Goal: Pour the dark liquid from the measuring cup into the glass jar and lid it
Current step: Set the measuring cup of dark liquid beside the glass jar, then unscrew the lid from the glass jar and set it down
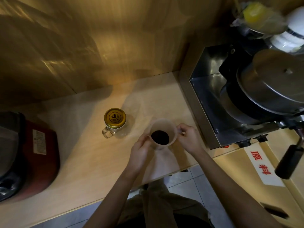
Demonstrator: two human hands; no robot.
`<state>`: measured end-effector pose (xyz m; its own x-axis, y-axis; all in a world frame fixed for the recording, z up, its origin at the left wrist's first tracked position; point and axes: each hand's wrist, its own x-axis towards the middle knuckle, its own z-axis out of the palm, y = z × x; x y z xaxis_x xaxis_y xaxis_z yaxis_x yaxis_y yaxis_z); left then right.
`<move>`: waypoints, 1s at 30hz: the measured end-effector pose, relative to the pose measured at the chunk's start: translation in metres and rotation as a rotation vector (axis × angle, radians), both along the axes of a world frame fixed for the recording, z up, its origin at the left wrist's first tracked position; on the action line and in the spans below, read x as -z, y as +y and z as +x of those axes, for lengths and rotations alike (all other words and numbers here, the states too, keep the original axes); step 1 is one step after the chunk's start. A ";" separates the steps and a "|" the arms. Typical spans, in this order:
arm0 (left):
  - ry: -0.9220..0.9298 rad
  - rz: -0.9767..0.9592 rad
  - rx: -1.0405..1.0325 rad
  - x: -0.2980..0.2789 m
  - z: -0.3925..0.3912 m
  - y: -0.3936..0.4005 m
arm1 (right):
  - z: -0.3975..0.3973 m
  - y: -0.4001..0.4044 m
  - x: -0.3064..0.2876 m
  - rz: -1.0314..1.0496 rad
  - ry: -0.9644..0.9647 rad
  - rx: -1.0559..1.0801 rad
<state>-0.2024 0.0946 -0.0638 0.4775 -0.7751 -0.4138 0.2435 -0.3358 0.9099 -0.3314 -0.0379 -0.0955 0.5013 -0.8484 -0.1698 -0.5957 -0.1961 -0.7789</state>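
On the wooden counter [82, 162], both hands gripping measuring cup [171, 129] (dark liquid [159, 137] inside), lidded glass jar [116, 127] beside

- A white sign [263, 167] with the red characters 原料 sits on the pale wooden cabinet front, just below and in front of the steel machine [212, 96].
- Far to the left of that machine, a white label [39, 142] on the red appliance [41, 155] carries print too small to read.
- The jar's gold lid [115, 117] bears a dark emblem, no legible words.
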 end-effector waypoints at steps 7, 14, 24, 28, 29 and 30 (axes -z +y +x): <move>0.004 -0.001 0.015 0.002 -0.002 0.002 | -0.001 0.001 0.007 0.036 0.047 -0.010; -0.004 0.033 0.014 0.007 -0.001 0.006 | -0.006 0.000 -0.002 0.114 0.074 -0.058; -0.545 0.122 -0.175 -0.017 0.042 0.019 | 0.067 -0.002 -0.064 -0.164 0.110 -0.190; -0.716 0.097 -0.283 -0.018 0.051 0.026 | 0.095 0.008 -0.072 -0.251 0.175 -0.349; -0.745 0.086 -0.297 -0.015 0.053 0.027 | 0.102 0.011 -0.073 -0.242 0.186 -0.399; -0.765 0.085 -0.305 -0.011 0.057 0.029 | 0.111 0.014 -0.074 -0.240 0.196 -0.465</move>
